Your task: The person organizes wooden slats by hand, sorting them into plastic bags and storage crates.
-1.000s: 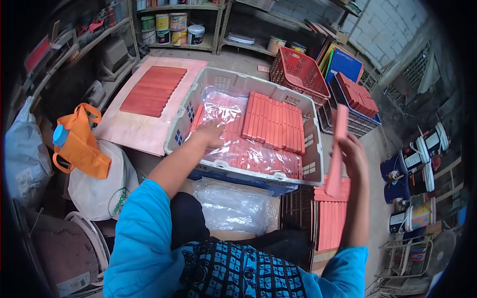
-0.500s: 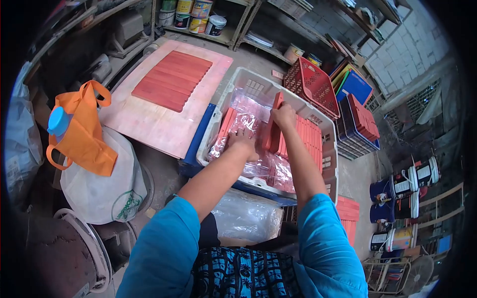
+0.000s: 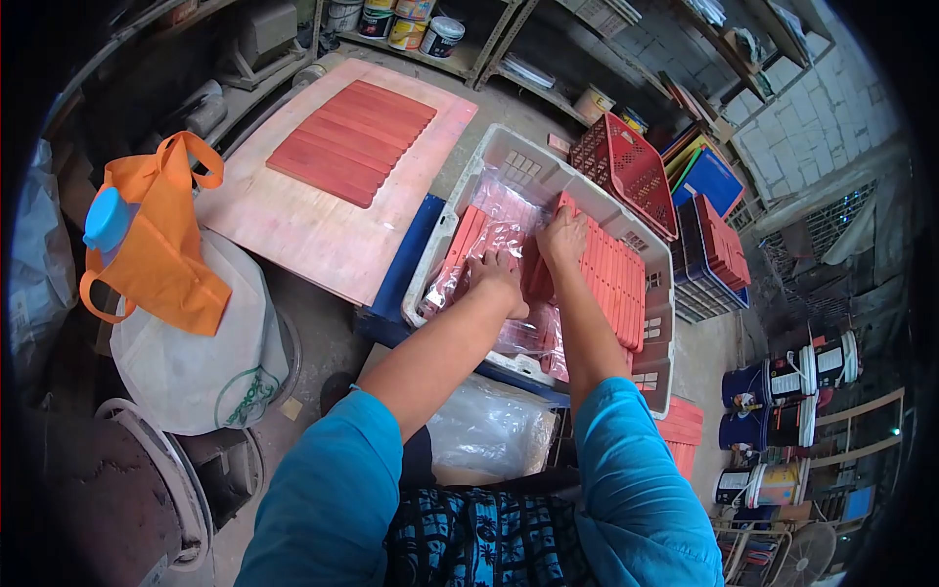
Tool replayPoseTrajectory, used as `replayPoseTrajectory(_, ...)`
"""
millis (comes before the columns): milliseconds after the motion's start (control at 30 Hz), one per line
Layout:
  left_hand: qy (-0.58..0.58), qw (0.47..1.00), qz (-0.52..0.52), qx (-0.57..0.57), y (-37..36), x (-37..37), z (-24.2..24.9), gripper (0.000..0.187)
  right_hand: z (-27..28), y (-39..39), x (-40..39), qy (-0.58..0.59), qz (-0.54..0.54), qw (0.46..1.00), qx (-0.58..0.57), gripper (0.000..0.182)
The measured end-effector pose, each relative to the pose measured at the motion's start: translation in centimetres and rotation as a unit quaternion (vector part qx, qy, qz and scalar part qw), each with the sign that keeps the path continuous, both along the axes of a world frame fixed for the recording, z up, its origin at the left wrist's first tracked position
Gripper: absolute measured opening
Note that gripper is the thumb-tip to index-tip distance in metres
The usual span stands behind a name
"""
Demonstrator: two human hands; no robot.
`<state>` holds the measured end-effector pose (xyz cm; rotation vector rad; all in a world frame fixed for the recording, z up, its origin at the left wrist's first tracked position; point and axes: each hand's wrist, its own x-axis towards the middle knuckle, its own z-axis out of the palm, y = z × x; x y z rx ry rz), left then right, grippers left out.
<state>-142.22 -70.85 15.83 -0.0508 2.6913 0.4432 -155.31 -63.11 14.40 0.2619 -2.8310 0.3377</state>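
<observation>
Workshop floor, concrete, shelving along the 12 o'clock wall.

Crate: grey plastic, centre, lined with clear plastic sheet. Holds red slats in a flat row at its 3 o'clock side and a few more at its 9 o'clock side.

Left hand: palm down inside the crate, fingers loosely spread, pressing flat on the sheet and the slats under it. Grips nothing that can be seen.

Right hand: just beside the left at its 2 o'clock, fingers curled over the near end of the slat row. Whether it pinches one slat or only rests on the row cannot be told.

Board: pale pink, at 10 o'clock of the crate, carrying a second batch of red slats laid edge to edge.

Orange bag: at 9 o'clock, draped over a white sack, with a blue cap at its top.

Red basket: at 1 o'clock, behind the crate.

Paint cans: at 4 o'clock, well apart from the hands.

Clear bag: at 6 o'clock, near the person's lap.
</observation>
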Motion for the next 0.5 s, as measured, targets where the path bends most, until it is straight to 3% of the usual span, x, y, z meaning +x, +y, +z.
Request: replayPoseTrajectory(500, 0.021, 1.0, -0.003, 0.014, -0.2, -0.1, -0.4, 0.068, -1.3, 0.2, -0.2, 0.024, 0.009, 1.0, 0.012, 0.033)
